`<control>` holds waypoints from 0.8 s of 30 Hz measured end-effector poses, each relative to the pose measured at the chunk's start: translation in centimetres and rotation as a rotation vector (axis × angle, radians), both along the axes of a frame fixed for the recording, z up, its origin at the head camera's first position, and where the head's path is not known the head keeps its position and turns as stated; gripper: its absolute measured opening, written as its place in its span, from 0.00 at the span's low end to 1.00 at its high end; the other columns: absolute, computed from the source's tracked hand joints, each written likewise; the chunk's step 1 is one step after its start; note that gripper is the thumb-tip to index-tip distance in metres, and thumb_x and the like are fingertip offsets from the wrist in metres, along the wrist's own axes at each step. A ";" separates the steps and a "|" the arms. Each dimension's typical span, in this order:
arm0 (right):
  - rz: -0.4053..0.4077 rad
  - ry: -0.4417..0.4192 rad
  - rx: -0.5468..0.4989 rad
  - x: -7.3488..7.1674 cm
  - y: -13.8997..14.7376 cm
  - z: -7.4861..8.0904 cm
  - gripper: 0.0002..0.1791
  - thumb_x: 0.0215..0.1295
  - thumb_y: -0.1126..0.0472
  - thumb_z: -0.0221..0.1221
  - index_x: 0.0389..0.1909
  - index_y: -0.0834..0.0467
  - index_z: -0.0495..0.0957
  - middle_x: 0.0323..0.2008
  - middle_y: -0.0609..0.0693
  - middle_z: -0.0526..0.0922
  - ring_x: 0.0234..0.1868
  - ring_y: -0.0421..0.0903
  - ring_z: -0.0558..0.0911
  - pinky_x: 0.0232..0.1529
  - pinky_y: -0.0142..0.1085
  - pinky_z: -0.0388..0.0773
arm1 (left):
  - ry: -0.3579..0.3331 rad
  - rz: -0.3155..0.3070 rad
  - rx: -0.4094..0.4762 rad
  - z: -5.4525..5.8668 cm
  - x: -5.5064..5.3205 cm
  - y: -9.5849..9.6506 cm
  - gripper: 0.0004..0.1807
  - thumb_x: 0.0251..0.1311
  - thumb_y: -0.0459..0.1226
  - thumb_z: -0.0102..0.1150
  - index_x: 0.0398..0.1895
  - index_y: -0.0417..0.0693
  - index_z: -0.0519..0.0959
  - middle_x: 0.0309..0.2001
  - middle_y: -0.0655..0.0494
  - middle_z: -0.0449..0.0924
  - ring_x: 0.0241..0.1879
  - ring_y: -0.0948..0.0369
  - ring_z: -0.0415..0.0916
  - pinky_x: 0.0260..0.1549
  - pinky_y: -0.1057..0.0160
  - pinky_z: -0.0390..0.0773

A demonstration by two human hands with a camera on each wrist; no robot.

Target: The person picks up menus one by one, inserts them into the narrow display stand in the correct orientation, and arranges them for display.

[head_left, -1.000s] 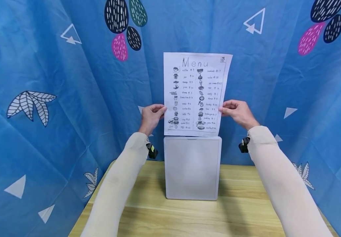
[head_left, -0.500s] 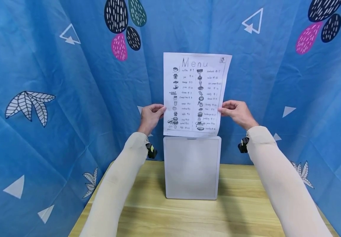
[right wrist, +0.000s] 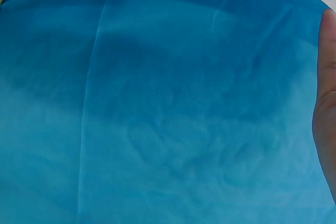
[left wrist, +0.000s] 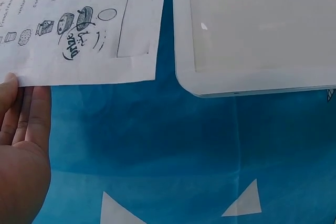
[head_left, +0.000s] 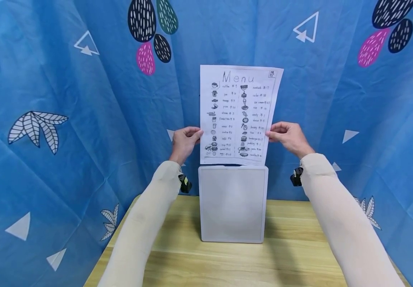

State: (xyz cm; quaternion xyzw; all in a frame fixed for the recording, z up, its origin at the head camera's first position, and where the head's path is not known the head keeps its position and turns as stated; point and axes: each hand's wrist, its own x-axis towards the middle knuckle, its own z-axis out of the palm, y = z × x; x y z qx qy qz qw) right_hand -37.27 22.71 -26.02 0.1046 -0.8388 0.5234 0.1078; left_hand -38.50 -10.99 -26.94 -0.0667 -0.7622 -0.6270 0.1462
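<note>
A white paper menu (head_left: 236,115), headed "Menu" with small food drawings and prices in two columns, is held upright in the head view. My left hand (head_left: 185,142) pinches its left edge between thumb and fingers. On the opposite edge, my right hand (head_left: 289,137) pinches the sheet at about the same height. Directly below the paper's lower edge stands a pale grey framed board (head_left: 233,204), upright on the table. In the left wrist view a gap separates the menu (left wrist: 89,30) from the board (left wrist: 262,24). The right wrist view catches only part of the hand (right wrist: 326,98) and a paper corner.
The board's foot rests on a light wood-grain table (head_left: 242,263). Blue patterned curtain (head_left: 95,91) hangs behind and on both sides. Small black cameras (head_left: 185,183) sit at the wrists, over cream sleeves (head_left: 143,223).
Both hands keep their grip on the menu, and its place above the board stays nearly the same. The sheet has shifted very slightly to the right.
</note>
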 end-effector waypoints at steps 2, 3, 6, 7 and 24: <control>0.006 0.002 -0.004 0.0 0.0 0.0 0.19 0.67 0.55 0.65 0.50 0.66 0.80 0.44 0.53 0.86 0.41 0.47 0.87 0.45 0.30 0.84 | 0.003 -0.003 0.001 0.0 0.0 -0.1 0.12 0.66 0.37 0.64 0.47 0.39 0.85 0.44 0.45 0.85 0.44 0.54 0.85 0.46 0.63 0.84; 0.006 0.002 -0.006 0.0 -0.1 0.1 0.19 0.67 0.55 0.65 0.50 0.66 0.80 0.44 0.54 0.86 0.41 0.46 0.87 0.44 0.30 0.83 | 0.007 -0.003 0.001 0.0 0.0 -0.1 0.12 0.66 0.37 0.64 0.47 0.39 0.85 0.43 0.45 0.85 0.44 0.54 0.85 0.46 0.63 0.84; 0.004 0.000 -0.002 0.0 -0.1 0.0 0.19 0.67 0.55 0.65 0.49 0.66 0.81 0.44 0.55 0.86 0.40 0.46 0.87 0.45 0.31 0.84 | 0.019 -0.006 0.001 0.0 0.0 -0.1 0.12 0.66 0.37 0.64 0.47 0.38 0.85 0.43 0.45 0.85 0.44 0.54 0.85 0.46 0.62 0.84; 0.000 -0.002 -0.001 0.0 0.0 0.0 0.18 0.67 0.55 0.65 0.49 0.66 0.81 0.44 0.55 0.86 0.40 0.47 0.87 0.46 0.32 0.84 | 0.022 -0.008 0.003 0.0 0.0 -0.1 0.12 0.66 0.36 0.64 0.47 0.38 0.85 0.43 0.45 0.85 0.44 0.54 0.85 0.46 0.62 0.84; -0.003 -0.002 0.010 0.2 0.5 -0.4 0.18 0.67 0.55 0.65 0.49 0.66 0.80 0.46 0.57 0.84 0.41 0.48 0.87 0.45 0.30 0.83 | 0.023 -0.022 0.005 -0.2 -0.2 0.5 0.11 0.66 0.36 0.63 0.47 0.38 0.85 0.43 0.45 0.85 0.43 0.53 0.85 0.45 0.63 0.84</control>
